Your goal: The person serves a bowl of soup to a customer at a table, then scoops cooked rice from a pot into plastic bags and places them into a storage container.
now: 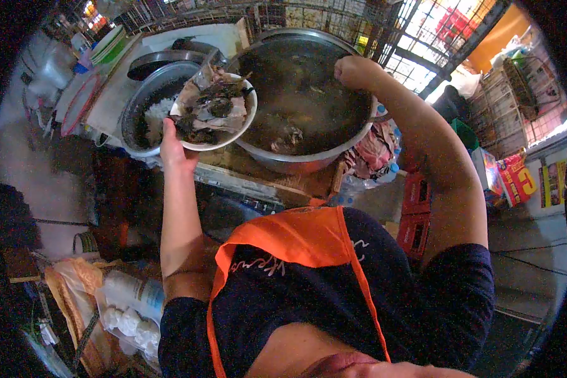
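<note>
My left hand grips the near left side of a white bowl, its thumb by the rim. Pieces of meat and dark leafy bits fill the bowl. It is held over the gap between two pots, partly covering both. The large metal pot contains murky brown broth with some chunks in it. At that pot's right rim my right hand is closed in a fist; whatever it may hold is hidden. White rice shows inside the smaller pot on the left.
A metal lid lies behind the rice pot. Green and white plates are stacked at the back left. Wire mesh stands behind the pots. Plastic bottles and a patterned bag sit right of the large pot, above red crates.
</note>
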Action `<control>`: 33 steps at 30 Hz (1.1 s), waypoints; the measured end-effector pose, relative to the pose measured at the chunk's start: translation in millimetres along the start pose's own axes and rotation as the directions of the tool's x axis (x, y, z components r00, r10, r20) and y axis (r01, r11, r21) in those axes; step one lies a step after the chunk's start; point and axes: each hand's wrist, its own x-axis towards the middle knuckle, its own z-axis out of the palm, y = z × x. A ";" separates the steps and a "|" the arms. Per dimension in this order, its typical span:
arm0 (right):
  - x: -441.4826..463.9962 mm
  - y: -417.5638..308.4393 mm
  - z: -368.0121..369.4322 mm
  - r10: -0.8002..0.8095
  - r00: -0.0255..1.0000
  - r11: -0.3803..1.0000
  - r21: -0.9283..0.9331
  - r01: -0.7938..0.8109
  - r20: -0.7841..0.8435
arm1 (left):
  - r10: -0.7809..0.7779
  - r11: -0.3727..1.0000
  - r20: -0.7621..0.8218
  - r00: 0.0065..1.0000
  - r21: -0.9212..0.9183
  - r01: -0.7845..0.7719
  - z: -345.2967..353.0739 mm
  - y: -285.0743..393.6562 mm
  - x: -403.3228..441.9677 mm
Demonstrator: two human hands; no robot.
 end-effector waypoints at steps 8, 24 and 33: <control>-3.8 10.9 -35.4 0.114 0.946 0.814 0.518 -0.263 0.302 | 0.017 1.000 -0.073 0.997 -0.001 -0.017 10.9 4.1 -11.0; -47.2 -48.7 -97.9 -0.021 0.973 0.825 -0.554 -0.113 -0.230 | 0.034 0.998 0.074 0.997 -0.052 -0.031 -10.5 -1.8 3.8; -74.6 -81.2 -93.6 -0.014 0.985 0.871 -0.486 -0.072 -0.171 | 0.067 0.998 -0.005 0.998 0.010 -0.067 -7.0 2.7 2.3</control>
